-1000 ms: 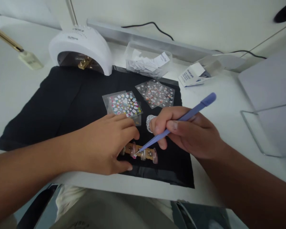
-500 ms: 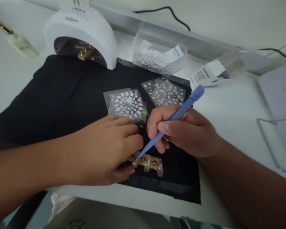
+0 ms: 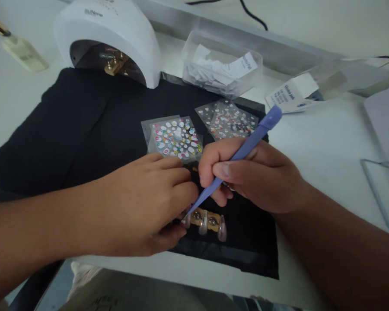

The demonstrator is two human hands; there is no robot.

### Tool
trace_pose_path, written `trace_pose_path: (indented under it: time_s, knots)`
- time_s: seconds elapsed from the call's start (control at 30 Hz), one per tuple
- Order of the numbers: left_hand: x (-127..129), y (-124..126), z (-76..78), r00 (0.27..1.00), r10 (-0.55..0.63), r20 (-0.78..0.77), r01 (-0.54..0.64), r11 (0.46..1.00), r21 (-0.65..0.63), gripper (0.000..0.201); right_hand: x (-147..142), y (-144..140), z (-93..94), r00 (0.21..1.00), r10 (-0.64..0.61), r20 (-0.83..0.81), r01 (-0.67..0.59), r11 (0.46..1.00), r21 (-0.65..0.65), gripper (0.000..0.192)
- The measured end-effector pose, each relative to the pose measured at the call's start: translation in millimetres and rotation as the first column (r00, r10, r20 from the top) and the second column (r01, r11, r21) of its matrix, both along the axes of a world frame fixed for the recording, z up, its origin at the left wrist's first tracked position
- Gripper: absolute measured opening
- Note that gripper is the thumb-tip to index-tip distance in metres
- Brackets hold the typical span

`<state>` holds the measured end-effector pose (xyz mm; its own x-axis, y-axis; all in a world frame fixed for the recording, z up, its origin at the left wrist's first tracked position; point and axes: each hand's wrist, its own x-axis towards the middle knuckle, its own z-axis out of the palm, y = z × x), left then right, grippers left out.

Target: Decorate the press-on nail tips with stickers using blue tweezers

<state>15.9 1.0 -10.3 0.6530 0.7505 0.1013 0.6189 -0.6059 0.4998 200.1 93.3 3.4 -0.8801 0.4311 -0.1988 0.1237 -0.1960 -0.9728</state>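
My right hand (image 3: pixel 246 172) is closed around slim purple tweezers (image 3: pixel 243 149), held like a pen and slanting down to the left. Their point touches a clear false nail (image 3: pixel 187 220) with a small pink-and-white spot on it. That nail sits on a gold nail tip stand (image 3: pixel 209 219), along with a second false nail (image 3: pixel 203 223) and a third false nail (image 3: pixel 222 228). My left hand (image 3: pixel 158 198) grips the stand's left end, its thumb beside the spotted nail. The hand hides the rest of the stand and how the fingers lie beneath.
Sticker sheets (image 3: pixel 178 137) and further sheets (image 3: pixel 225 119) lie on the black cloth (image 3: pixel 84 112). Behind stand a white nail lamp (image 3: pixel 116 30) with another gold stand inside, a clear box (image 3: pixel 194 47) of white packets and an alcohol pad carton (image 3: pixel 288 97). A bottle (image 3: pixel 24 52) is at far left.
The view has shifted slightly. Both hands keep their grips, and the tweezers' point stays at the same false nail, with only a very small movement.
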Motion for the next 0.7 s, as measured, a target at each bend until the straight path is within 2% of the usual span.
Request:
trace_pose_path:
  time_s: [0.3,0.7]
  knots:
    - [0.5,-0.8,-0.6,1.000,0.001,0.001,-0.001,1.000,0.025,0.013,0.0,0.2,-0.2,1.000,0.006,0.023,-0.006,1.000,0.023,0.016]
    - [0.8,-2.0,0.9,1.000,0.005,-0.013,-0.005,1.000,0.010,0.012,0.0,1.2,0.2,1.000,0.026,0.012,-0.026,1.000,-0.015,0.018]
